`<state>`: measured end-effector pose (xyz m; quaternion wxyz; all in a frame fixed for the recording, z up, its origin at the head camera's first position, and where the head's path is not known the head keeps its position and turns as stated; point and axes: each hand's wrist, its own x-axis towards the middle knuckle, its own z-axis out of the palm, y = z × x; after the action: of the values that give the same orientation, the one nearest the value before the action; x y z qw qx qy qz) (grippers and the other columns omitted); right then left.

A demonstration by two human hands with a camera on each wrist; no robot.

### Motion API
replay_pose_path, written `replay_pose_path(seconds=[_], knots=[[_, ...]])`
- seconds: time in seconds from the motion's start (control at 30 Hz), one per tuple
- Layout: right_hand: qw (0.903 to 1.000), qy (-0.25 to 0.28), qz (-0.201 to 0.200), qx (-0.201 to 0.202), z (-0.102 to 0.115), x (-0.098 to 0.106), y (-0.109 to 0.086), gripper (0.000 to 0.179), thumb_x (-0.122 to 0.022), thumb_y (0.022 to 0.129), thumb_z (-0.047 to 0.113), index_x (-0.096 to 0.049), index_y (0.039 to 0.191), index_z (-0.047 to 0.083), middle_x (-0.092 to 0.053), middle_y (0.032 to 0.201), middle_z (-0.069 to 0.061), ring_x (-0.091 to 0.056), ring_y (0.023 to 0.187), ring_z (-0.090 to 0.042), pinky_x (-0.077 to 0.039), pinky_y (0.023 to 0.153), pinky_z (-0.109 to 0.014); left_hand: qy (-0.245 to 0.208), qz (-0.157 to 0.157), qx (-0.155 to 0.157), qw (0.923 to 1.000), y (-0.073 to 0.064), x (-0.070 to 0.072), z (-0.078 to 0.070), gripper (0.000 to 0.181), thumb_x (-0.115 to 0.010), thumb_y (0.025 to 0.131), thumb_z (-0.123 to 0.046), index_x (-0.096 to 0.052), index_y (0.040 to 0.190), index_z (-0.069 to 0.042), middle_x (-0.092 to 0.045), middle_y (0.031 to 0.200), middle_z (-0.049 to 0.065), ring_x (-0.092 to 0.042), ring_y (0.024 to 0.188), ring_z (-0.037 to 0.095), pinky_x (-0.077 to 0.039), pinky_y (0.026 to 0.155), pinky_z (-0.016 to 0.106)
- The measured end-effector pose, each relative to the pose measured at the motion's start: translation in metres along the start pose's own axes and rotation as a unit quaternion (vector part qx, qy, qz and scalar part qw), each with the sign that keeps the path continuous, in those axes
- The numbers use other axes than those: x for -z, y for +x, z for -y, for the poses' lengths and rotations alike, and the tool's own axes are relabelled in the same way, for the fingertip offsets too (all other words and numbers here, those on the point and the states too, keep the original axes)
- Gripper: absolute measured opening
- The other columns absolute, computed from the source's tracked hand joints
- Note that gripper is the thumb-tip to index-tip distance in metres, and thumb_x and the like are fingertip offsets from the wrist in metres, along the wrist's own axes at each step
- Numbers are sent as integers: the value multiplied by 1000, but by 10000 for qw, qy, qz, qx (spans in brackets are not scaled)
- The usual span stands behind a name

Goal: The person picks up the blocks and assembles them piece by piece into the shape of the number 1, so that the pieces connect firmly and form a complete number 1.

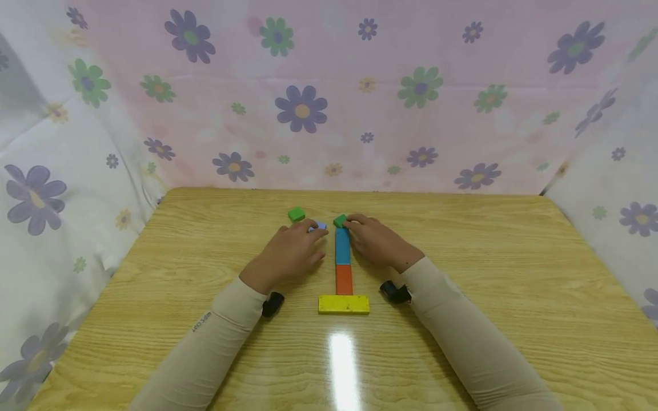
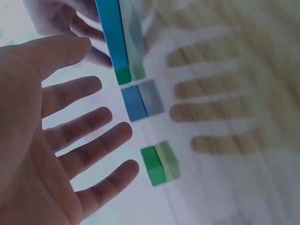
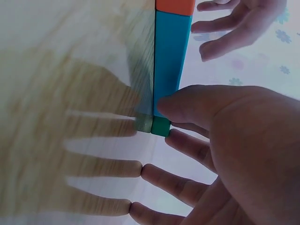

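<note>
On the table, a blue block [image 1: 342, 246] and an orange-red block [image 1: 344, 279] lie end to end above a crosswise yellow block [image 1: 344, 304]. A small green block [image 3: 160, 126] sits against the blue block's far end. My right hand [image 1: 377, 238] pinches this green block, its thumb overlapping the joint with the blue one in the right wrist view. My left hand [image 1: 290, 251] is spread with fingers apart, beside a small blue block [image 2: 134, 103]. Farther out, past its fingertips, lies a second green block [image 2: 153, 166]. The left hand holds nothing.
The wooden table [image 1: 180, 257] reflects the hands and blocks. Behind it hangs a flowered cloth [image 1: 329, 148], with more cloth at both sides. Black wrist devices [image 1: 394, 292] show under both sleeves.
</note>
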<state>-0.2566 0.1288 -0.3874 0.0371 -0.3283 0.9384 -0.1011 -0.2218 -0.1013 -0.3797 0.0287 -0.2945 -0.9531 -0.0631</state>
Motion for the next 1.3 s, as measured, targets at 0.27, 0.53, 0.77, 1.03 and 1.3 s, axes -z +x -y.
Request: replay_pose_path(seconds=[0.27,0.53,0.77,1.03,1.3], knots=[[9999,2,89,-85,1,1,-1,47,-53,104,14,-45,148,-1,-40,154,-20,-51,134,-40,-45,109,-50,-103,332,151,9993,-2,2,7,51,-59,100,-36,-53,145,-12,-52,146,15,-53,134,30,-52,95,57],[9999,21,73,-82,2,2,-1,49,-55,103,15,-45,148,-1,-40,154,-20,-51,133,-40,-45,109,-50,-101,587,262,9979,-2,4,7,54,-57,102,-37,-49,148,-10,-49,151,15,-50,137,32,-49,100,57],[9998,76,131,-101,1,2,1,48,-53,104,17,-44,149,0,-38,156,-20,-51,133,-42,-45,109,-50,-108,619,284,9976,-2,2,7,53,-57,102,-36,-49,148,-11,-51,149,14,-51,136,31,-50,100,56],[9997,164,144,-146,0,0,1,48,-52,105,17,-43,150,1,-38,156,-19,-51,133,-41,-45,109,-50,-150,571,163,9981,1,1,6,52,-57,102,-35,-50,148,-12,-52,147,14,-54,132,33,-50,99,57],[9996,212,149,-144,1,1,-1,48,-52,105,17,-44,149,1,-38,156,-20,-50,133,-42,-45,109,-50,-33,472,93,9988,4,-2,3,51,-57,102,-37,-51,147,-13,-54,144,13,-56,129,32,-52,97,55]])
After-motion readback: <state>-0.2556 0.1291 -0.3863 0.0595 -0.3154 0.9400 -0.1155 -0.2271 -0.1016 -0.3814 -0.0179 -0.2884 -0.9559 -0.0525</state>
